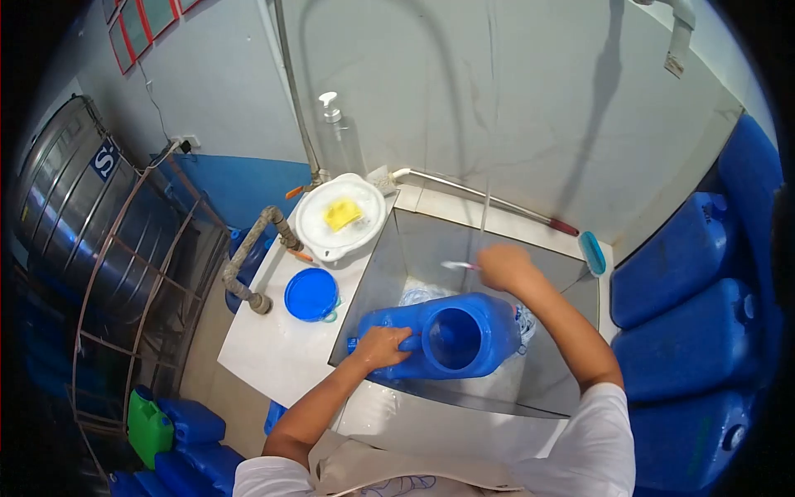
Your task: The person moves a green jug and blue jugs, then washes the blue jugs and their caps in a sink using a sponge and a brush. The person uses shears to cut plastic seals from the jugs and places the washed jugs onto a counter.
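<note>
A blue plastic water jug [406, 323] lies across the sink basin [546, 373], its wide round mouth facing up and uncapped. My left hand [381, 346] is closed around the jug's handle. Above the jug's far right side, my right hand [505, 267] is closed on a small toothbrush [460, 265], whose pale head points left. The brush is apart from the jug, and its handle is mostly hidden in my fingers. On the counter to the left lies a round blue lid [312, 294].
A white tub [310, 228] with suds and a yellow sponge [341, 214] stands by a pump bottle [334, 137]. A long-handled brush [489, 199] and a blue scrub brush [592, 253] rest on the sink's back ledge. Blue jugs [683, 331] line the right; a steel tank [91, 215] stands left.
</note>
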{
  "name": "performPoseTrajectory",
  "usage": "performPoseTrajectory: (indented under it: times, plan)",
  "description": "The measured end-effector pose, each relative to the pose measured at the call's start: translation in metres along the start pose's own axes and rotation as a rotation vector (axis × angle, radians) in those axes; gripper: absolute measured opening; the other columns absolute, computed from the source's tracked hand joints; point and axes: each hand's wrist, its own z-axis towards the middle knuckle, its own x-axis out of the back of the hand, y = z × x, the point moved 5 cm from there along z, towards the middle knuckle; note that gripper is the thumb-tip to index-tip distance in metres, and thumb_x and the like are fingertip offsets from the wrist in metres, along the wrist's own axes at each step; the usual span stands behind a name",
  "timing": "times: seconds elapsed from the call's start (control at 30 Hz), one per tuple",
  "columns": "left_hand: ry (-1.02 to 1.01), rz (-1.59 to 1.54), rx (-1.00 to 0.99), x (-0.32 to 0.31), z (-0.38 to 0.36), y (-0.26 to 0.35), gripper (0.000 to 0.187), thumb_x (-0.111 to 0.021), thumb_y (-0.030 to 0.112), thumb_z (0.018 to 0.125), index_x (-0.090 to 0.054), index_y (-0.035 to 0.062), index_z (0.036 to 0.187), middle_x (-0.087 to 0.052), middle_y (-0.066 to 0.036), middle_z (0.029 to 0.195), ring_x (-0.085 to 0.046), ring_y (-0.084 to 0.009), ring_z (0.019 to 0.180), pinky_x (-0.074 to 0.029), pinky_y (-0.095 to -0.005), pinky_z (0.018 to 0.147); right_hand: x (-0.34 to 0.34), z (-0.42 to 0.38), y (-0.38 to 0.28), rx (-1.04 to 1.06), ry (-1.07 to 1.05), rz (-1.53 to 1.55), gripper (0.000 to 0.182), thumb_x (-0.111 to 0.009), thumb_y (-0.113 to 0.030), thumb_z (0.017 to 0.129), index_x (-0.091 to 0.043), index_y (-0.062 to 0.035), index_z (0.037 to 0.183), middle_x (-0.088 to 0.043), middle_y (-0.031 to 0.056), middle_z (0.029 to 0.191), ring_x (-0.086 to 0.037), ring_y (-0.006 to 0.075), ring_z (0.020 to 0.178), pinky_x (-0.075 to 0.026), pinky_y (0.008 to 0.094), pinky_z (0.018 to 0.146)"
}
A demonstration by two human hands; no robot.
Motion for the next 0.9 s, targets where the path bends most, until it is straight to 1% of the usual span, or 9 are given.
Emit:
performPoseTrajectory:
  times: [0.03,0.17,0.33,0.37,0.5,0.53,0.63,0.8,0.9]
  plan:
    - [0.004,0.002,0.002,-0.001,-0.001,0.001,0.018,-0.064,0.021,0.069,-0.058,0.0090,0.081,-0.063,-0.012,0.078,-0.062,-0.0333,0.074,-0.049,-0.0434,0.064,0.021,0.009,-0.025,0.104,0.182,0.006,0.015,-0.059,-0.019,0.078,-0.069,-0.0102,0.085,-0.067,0.0155,0.080,-0.066,0.0322,0.078,-0.052,0.0422,0.067]
    - [0.021,0.109,0.090,-0.012,-0.002,-0.007,0.025,-0.065,0.027,0.071,-0.057,0.0101,0.087,-0.065,-0.012,0.080,-0.063,-0.0324,0.075,-0.050,-0.0443,0.061,0.058,0.092,-0.113,0.181,0.378,0.067,0.019,-0.054,-0.014,0.079,-0.069,-0.0081,0.090,-0.067,0.0135,0.094,-0.066,0.0280,0.086,-0.053,0.0408,0.069]
    - [0.142,0.117,0.073,-0.005,-0.007,0.001,0.024,-0.065,0.027,0.070,-0.058,0.0099,0.085,-0.065,-0.013,0.078,-0.063,-0.0335,0.072,-0.049,-0.0451,0.060,0.055,0.131,-0.139,0.127,0.305,0.119,0.024,-0.053,-0.013,0.080,-0.069,-0.0082,0.097,-0.067,0.0133,0.101,-0.066,0.0266,0.092,-0.053,0.0395,0.072]
    - [0.169,0.124,0.074,0.000,-0.006,0.004,0.023,-0.065,0.027,0.070,-0.058,0.0098,0.084,-0.065,-0.013,0.078,-0.062,-0.0337,0.072,-0.049,-0.0452,0.060,0.060,0.122,-0.121,0.124,0.383,0.146,0.025,-0.061,-0.024,0.078,-0.068,-0.0040,0.091,-0.066,0.0180,0.092,-0.065,0.0309,0.086,-0.052,0.0419,0.069]
    - [0.240,0.057,0.051,0.065,-0.003,0.044,0.021,-0.065,0.027,0.071,-0.058,0.0091,0.079,-0.064,-0.014,0.077,-0.062,-0.0343,0.071,-0.047,-0.0454,0.060,0.071,0.012,-0.009,0.146,0.463,0.448,0.025,-0.057,-0.024,0.083,-0.068,-0.0055,0.095,-0.066,0.0202,0.093,-0.065,0.0342,0.083,-0.051,0.0441,0.067]
    - [0.257,0.077,0.051,0.092,-0.005,0.058,0.019,-0.066,0.025,0.070,-0.059,0.0089,0.077,-0.063,-0.014,0.075,-0.061,-0.0345,0.069,-0.046,-0.0448,0.059,0.056,-0.007,0.028,0.166,0.574,0.482,0.027,-0.056,-0.028,0.086,-0.067,-0.0051,0.096,-0.067,0.0167,0.084,-0.065,0.0275,0.076,-0.050,0.0391,0.064]
    - [0.438,0.069,-0.003,0.165,-0.029,0.073,0.018,-0.066,0.017,0.065,-0.064,0.0059,0.080,-0.063,-0.015,0.072,-0.062,-0.0321,0.067,-0.047,-0.0394,0.059,0.011,-0.099,0.093,-0.102,0.403,0.920,0.027,-0.055,-0.024,0.088,-0.064,-0.0040,0.104,-0.062,0.0081,0.070,-0.059,0.0151,0.064,-0.047,0.0302,0.059]
    - [0.693,0.008,0.004,0.261,-0.078,0.031,0.018,-0.065,0.015,0.067,-0.060,-0.0008,0.075,-0.057,-0.008,0.057,-0.058,-0.0179,0.051,-0.045,-0.0321,0.052,-0.065,-0.179,0.097,-0.096,0.601,1.043,0.028,-0.055,-0.022,0.088,-0.063,-0.0055,0.110,-0.061,0.0053,0.069,-0.057,0.0122,0.061,-0.046,0.0291,0.057]
    - [0.790,0.035,-0.064,0.274,-0.115,-0.076,0.025,-0.061,0.021,0.078,-0.059,-0.0015,0.089,-0.061,-0.009,0.076,-0.058,-0.0156,0.070,-0.047,-0.0329,0.062,-0.078,-0.186,0.066,-0.118,0.564,1.015,0.028,-0.055,-0.018,0.087,-0.064,-0.0120,0.112,-0.063,0.0086,0.074,-0.059,0.0174,0.064,-0.046,0.0316,0.059]
